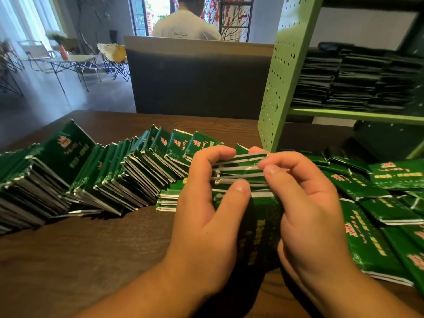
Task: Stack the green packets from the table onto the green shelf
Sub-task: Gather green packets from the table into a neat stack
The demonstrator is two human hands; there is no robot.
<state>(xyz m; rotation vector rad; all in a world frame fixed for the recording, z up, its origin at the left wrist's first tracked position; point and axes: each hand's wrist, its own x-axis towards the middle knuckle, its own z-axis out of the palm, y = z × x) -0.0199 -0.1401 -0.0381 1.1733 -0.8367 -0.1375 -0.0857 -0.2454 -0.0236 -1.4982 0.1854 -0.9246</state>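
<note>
Left hand (206, 203) and right hand (307, 203): fingers (278, 174) clenched around bundle of green packets (241, 177) above tabletop (91, 249), near green shelf (284, 72) at right.

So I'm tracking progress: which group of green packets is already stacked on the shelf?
The dark flat stacks on the green shelf, upper right; other packets lie on the table.
</note>
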